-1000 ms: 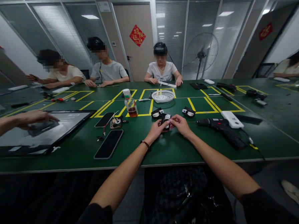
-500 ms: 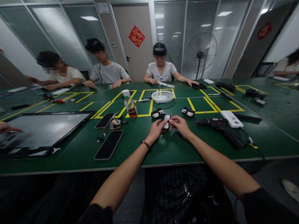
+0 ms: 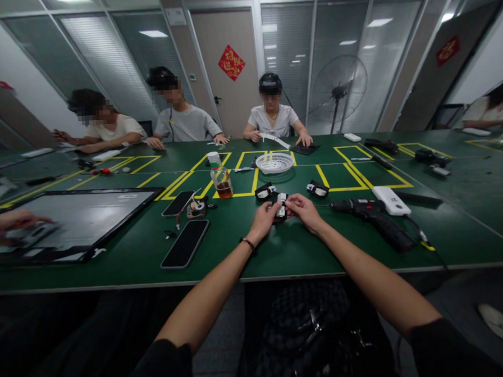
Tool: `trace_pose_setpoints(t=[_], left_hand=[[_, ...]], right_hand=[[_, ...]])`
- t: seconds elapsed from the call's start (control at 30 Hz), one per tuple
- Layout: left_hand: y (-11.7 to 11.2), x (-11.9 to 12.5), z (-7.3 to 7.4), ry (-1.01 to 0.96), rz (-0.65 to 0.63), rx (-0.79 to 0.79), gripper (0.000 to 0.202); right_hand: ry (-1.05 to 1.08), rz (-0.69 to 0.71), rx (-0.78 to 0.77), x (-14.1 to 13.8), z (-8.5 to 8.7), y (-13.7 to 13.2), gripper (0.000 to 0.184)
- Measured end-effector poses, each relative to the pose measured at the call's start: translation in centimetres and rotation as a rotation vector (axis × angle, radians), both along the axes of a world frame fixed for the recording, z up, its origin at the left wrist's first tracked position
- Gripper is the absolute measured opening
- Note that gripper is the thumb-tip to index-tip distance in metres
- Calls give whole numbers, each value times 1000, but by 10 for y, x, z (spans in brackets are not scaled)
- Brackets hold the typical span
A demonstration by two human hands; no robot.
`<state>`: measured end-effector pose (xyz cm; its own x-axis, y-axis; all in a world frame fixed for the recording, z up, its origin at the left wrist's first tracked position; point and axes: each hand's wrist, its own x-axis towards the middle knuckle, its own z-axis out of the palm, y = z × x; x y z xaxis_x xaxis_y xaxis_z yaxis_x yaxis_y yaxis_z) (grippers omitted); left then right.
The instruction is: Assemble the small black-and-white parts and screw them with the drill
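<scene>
My left hand grips a small black-and-white piece by its left side, thumb on top. My right hand is closed, its fingers pinching at the right edge of the same piece. What the piece is cannot be made out; it looks like a dark block with a white patch on its face. Just beyond my hands lie two similar pieces, one black-and-white piece on the left and another black-and-white piece on the right. A black cordless drill lies right of my right hand, its thin bit towards me.
On the green table, a white basket and a bottle of brown liquid stand beyond my hands. Left are a phone and a large panel touched by another person's hand. A white power bank touches the drill.
My hands keep their hold on the small piece, with barely any shift. At the left, another person's hand has moved down over the panel. The person opposite handles a white strip.
</scene>
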<state>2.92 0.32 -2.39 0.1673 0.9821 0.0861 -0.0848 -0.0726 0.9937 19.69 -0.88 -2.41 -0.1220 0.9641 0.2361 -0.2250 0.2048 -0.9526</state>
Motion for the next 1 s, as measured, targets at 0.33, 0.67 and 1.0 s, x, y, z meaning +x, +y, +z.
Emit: trace_pose_setpoints(t=[0.33,0.67,1.0], left_hand=[[1,-3,2,-33,-5,-19,45],[2,-2,-1,-26,-84,-31,45],[3,-2,-5,-26,-91,12,43]], right_hand=[[9,-30,-19,2,3,1,37],[-25,1,11,4,3,-1,31],[-19,19,-39,7,5,-1,33]])
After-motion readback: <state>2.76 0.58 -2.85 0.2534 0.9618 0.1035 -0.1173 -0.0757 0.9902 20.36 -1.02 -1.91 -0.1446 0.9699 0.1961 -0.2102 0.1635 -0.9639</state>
